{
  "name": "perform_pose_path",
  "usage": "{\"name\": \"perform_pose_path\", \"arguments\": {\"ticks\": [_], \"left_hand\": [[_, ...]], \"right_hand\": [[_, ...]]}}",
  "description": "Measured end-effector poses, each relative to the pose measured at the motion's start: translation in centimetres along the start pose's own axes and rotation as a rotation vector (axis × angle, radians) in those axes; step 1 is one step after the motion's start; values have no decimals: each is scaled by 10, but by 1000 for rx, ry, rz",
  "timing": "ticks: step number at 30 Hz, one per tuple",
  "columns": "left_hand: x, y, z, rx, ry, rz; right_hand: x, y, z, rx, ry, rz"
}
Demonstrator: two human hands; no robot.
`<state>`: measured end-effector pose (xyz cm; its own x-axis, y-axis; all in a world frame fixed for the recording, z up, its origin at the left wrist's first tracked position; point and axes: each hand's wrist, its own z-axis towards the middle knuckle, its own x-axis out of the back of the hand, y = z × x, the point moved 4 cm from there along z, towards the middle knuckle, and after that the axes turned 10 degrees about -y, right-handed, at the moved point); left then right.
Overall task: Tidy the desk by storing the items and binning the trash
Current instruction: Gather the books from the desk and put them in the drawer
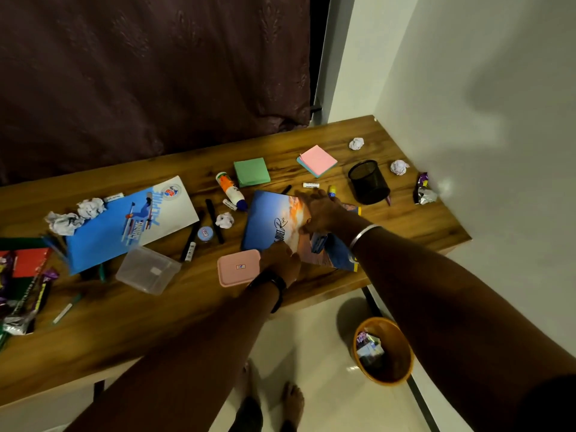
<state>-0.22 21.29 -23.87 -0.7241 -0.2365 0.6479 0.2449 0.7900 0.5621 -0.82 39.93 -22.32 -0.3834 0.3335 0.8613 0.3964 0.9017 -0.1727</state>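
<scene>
A blue and orange notebook lies on the wooden desk, on top of a second book. My left hand grips the notebook's near edge. My right hand rests flat on its right side, fingers spread. An orange bin with wrappers inside stands on the floor below the desk's right end. Crumpled paper balls lie scattered on the desk.
A black mesh pen cup, green and pink sticky notes, a glue bottle, markers, a clear box, its pink lid, a large blue book and wrappers are on the desk.
</scene>
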Motion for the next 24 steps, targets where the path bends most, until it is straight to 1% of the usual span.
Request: {"name": "perform_pose_path", "arguments": {"ticks": [2,5,7,9,10,12,13,16,17,18,19,20,22,23,24], "left_hand": [[-2,-2,5,23,22,-4],[-2,-3,10,44,51,-7],[-2,-3,13,42,64,-9],[-2,-1,16,40,67,-24],[-1,-1,17,37,74,-37],[3,0,14,55,97,-81],[5,0,14,59,118,-139],[6,-6,26,64,174,-364],[5,-11,34,40,182,-470],[1,-20,49,20,186,-592],[2,-20,51,-3,168,-735],[3,-19,59,-26,104,-870],[33,8,25,-65,38,-1074],[47,12,16,-98,44,-1149],[63,12,14,-157,73,-1174]], "right_hand": [[4,0,8,17,8,-19],[12,-1,15,-19,93,-9],[19,-1,16,-7,176,81],[28,-1,13,33,225,236],[32,2,11,40,214,292],[43,9,6,36,182,290],[53,11,1,34,198,306],[78,26,-16,0,358,490],[81,27,-24,-23,317,588],[82,29,-34,-34,301,757],[84,29,-42,-17,301,906],[85,26,-52,2,299,1002],[82,21,-61,33,293,1116],[80,16,-61,62,292,1150],[76,10,-59,86,276,1208]]}}
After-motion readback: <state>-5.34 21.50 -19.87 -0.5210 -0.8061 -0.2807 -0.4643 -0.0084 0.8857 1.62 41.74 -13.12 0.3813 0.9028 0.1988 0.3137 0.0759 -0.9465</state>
